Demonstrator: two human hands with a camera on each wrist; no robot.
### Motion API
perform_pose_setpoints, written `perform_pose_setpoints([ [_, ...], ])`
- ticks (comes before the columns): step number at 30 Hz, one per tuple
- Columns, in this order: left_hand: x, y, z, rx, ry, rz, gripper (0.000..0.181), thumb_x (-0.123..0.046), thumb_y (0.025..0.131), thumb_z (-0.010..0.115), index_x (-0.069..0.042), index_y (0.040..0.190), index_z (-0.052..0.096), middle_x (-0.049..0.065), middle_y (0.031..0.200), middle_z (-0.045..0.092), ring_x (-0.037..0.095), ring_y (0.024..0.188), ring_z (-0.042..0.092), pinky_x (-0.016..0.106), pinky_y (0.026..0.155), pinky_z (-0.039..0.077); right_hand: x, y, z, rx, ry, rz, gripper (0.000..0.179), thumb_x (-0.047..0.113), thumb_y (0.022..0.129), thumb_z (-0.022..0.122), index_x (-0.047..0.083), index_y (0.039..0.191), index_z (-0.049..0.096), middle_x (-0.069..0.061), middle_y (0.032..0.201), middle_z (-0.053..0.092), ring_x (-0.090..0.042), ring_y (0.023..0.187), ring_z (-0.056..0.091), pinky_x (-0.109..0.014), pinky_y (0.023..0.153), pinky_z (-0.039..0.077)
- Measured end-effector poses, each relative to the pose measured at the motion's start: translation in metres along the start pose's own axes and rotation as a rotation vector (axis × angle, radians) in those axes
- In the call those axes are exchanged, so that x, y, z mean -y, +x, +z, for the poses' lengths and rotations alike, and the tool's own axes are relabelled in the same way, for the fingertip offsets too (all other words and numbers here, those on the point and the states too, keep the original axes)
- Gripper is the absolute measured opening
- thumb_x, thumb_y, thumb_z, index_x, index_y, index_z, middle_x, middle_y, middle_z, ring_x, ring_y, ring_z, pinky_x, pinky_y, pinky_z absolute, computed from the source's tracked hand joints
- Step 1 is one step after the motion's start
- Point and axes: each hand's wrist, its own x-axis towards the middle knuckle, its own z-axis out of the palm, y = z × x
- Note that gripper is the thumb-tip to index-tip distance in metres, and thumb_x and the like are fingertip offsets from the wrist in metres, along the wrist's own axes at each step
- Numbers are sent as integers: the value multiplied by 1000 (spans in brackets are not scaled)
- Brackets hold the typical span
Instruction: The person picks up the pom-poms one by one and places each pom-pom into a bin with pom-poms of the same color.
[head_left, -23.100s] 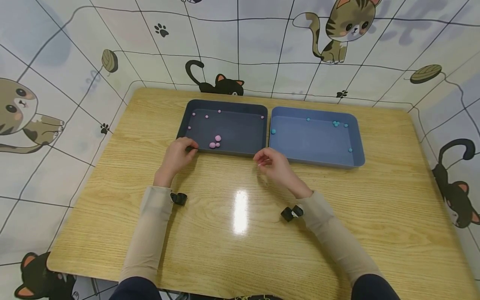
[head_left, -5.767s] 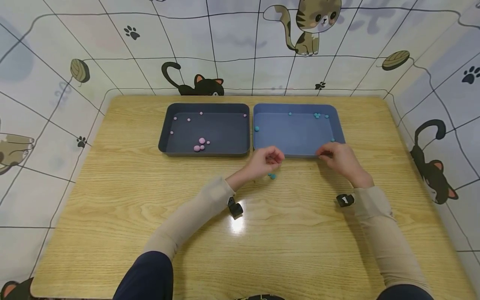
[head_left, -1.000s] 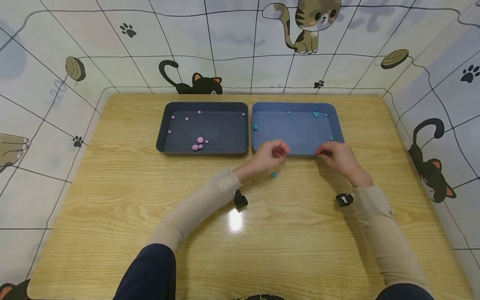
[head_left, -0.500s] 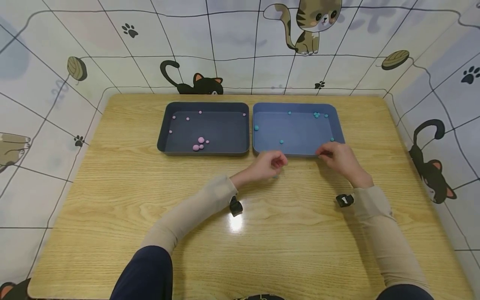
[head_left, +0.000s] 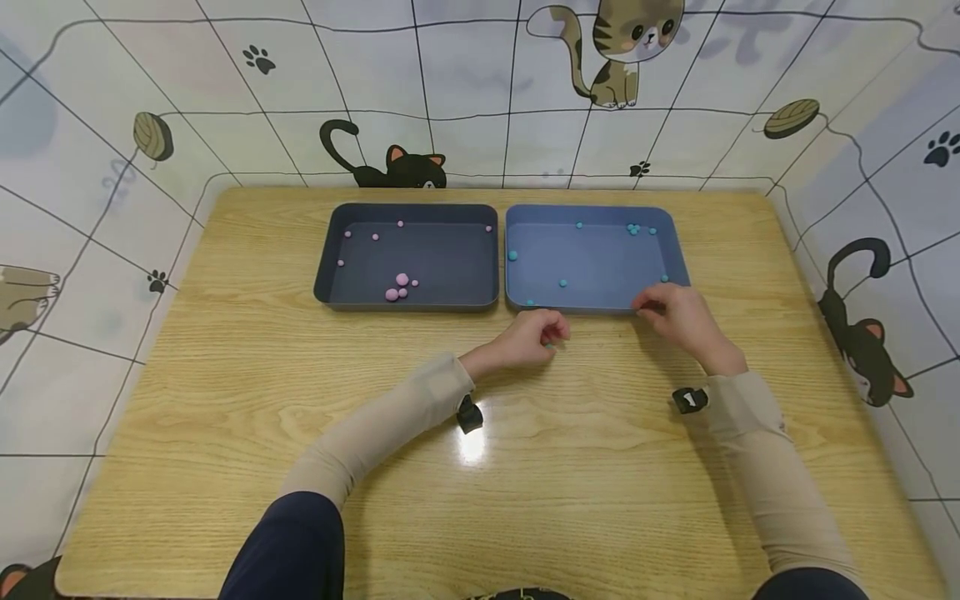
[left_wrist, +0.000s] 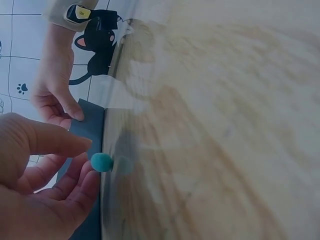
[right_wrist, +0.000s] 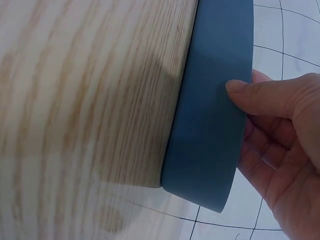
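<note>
My left hand (head_left: 525,340) is low over the table in front of the blue tray (head_left: 600,267). In the left wrist view its thumb and fingers are apart, with a small teal ball (left_wrist: 102,162) right at the fingertips, beside its reflection on the tabletop. My right hand (head_left: 681,325) grips the front wall of the blue tray near its right corner; in the right wrist view the thumb (right_wrist: 237,87) presses the outer face while the fingers go over the rim. Inside this tray lie several teal balls, including one (head_left: 562,283) toward the front and another at the front wall.
Left of the blue tray stands a dark grey tray (head_left: 450,258) holding several pink balls (head_left: 402,279) of different sizes. Both trays sit toward the back of the wooden table (head_left: 480,517). A wall with cat drawings (head_left: 408,169) rises behind the table.
A second ago my left hand was over the blue tray's front edge; it has drawn back to the teal ball on the table. Another teal ball now lies inside the tray. My right hand stays put.
</note>
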Motion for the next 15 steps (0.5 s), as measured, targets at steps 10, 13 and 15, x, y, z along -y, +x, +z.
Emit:
perform_pose_setpoints([
  [10,5,0,3,47,14,-39,27,18,73,51,4,94,62,12,95,62,18,83,57,14,68,44,-3,1,1,-1,-7,-7,14,-15,75,66,-2,79,68,-18,81,68,-33,76,63,-46,66,51],
  [13,5,1,4,43,50,-35,28,19,72,51,2,92,62,11,92,61,17,81,55,13,66,42,-3,0,1,1,-7,-3,14,-15,76,65,-2,80,68,-18,82,68,-33,76,63,-46,66,51],
  [15,5,2,4,41,75,-29,29,19,72,51,2,91,62,10,90,60,16,80,54,14,66,41,-3,0,1,3,-7,-1,14,-14,76,65,-2,80,68,-18,82,68,-33,76,63,-47,66,51],
])
